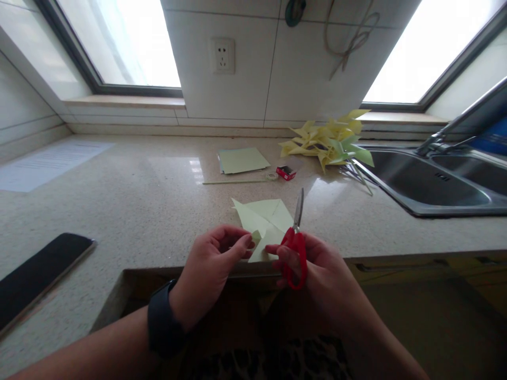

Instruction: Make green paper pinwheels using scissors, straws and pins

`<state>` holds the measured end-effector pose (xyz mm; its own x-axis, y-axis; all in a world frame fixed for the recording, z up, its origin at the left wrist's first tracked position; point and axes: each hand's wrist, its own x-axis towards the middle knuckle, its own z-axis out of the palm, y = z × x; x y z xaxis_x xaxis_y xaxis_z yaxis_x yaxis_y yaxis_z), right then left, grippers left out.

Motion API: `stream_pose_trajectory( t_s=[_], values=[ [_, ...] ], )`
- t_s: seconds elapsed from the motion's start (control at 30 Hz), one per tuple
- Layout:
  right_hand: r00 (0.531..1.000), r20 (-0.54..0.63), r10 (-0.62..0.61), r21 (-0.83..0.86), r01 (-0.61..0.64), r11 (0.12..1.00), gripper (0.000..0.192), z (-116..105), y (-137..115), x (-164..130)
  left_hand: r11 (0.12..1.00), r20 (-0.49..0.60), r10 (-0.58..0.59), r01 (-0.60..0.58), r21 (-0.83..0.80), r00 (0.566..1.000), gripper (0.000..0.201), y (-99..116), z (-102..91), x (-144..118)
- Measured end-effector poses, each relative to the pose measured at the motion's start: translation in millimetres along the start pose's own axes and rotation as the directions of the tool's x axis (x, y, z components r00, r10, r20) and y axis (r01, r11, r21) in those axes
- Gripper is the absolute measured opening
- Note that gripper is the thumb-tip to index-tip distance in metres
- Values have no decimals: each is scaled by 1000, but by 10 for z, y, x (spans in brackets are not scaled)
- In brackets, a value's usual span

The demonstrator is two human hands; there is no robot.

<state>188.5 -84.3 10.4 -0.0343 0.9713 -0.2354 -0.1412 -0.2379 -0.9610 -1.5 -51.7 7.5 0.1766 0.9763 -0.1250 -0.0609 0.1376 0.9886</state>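
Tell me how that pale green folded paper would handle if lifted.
The paper is probably light and floppy: the left hand pinches one corner and it bends there. Its creases likely stiffen it slightly. Probably tears easily; the right hand holds scissors beside it.

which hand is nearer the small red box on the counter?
Right. The right hand, holding the scissors, sits almost straight below the red box; the left hand is farther off, down-left.
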Motion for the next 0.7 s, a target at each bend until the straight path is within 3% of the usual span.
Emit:
stream_pose_trajectory(
  t_s=[0.43, 0.7],
  values=[
    [995, -43, -88, 105, 92, 990, 33, 93, 111, 171, 965, 115, 97, -122, 230, 989, 22, -177, -46, -31],
    [994, -89, -60, 129, 71, 989, 38, 142, 81, 191, 999, 102, 33, -34, 14, 994, 35, -98, -9, -22]
  ],
)
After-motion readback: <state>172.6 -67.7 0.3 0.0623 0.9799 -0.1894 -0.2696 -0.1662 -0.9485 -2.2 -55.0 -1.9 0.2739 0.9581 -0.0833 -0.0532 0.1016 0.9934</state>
